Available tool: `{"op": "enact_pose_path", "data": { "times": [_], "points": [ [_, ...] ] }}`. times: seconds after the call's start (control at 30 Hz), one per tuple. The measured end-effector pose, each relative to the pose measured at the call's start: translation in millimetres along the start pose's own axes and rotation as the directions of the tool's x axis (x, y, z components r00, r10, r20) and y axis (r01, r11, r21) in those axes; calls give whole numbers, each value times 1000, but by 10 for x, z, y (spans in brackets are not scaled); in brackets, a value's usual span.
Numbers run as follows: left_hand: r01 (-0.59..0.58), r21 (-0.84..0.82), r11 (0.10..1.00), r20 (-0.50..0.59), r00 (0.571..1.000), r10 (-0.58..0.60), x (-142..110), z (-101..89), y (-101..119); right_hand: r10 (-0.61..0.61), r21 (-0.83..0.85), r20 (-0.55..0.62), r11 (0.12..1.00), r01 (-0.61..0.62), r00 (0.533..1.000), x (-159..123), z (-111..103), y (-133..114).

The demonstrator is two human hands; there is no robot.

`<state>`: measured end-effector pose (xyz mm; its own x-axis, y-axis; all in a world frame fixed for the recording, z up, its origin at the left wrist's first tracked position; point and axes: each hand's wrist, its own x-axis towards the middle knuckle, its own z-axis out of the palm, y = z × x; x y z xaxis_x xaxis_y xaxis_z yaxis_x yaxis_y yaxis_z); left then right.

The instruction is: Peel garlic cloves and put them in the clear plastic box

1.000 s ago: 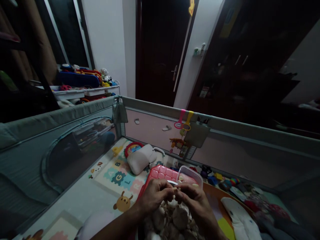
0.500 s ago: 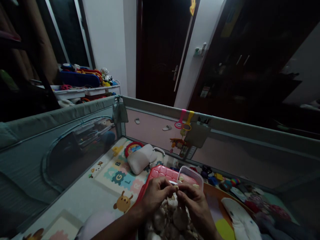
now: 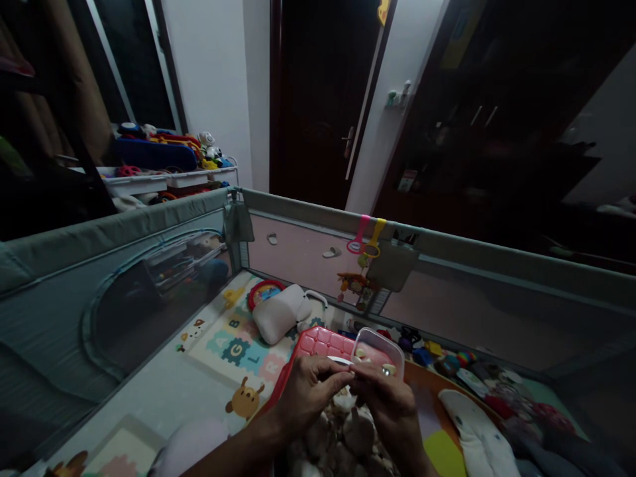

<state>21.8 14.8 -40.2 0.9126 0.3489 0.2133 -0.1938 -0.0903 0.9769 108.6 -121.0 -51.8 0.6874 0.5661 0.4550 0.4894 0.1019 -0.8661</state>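
My left hand and my right hand meet fingertip to fingertip, pinched on a small garlic clove that is mostly hidden by the fingers. Below them lies a heap of garlic bulbs with loose papery skins. Just beyond my right hand stands a clear plastic box with a few pale peeled cloves in it. A small shiny spot shows beside my right knuckles; I cannot make out what it is. Behind the hands is a red quilted-looking surface, with a white rim partly visible at the fingers.
A grey-green playpen rail with mesh sides runs around the play mat. On the mat lie a white rounded object and a red round toy. Assorted toys and a white cloth are at the right.
My right hand has turned over the left fingertips, its fingers more curled, and the clove is now less visible. The heap and the box stay in place.
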Motion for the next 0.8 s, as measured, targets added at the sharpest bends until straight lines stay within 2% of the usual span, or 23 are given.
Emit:
{"op": "enact_pose_path", "data": {
  "times": [0.07,0.17,0.27,0.4,0.57,0.7,0.8],
  "points": [
    [-2,40,999,-1,1000,2,1,-13,17,-119,-127,5,985,118,993,2,-18,7],
    [19,83,996,-11,1000,-18,6,-28,47,-278,-302,42,912,277,960,19,-33,-22],
    [31,134,990,-7,1000,-31,0,-32,75,-366,-367,86,853,371,927,45,-35,-65],
    [-57,230,971,3,998,57,-31,-12,108,-477,-415,112,775,477,872,67,-32,-95],
    [-216,356,909,3,973,229,-64,36,84,-551,-501,118,686,528,826,40,-35,-59],
    [-297,464,835,10,944,330,-68,65,6,-538,-538,138,664,519,832,6,-55,-12],
    [-325,471,820,10,931,364,-67,75,-24,-520,-533,145,676,510,841,-7,-71,13]
  ]
}}
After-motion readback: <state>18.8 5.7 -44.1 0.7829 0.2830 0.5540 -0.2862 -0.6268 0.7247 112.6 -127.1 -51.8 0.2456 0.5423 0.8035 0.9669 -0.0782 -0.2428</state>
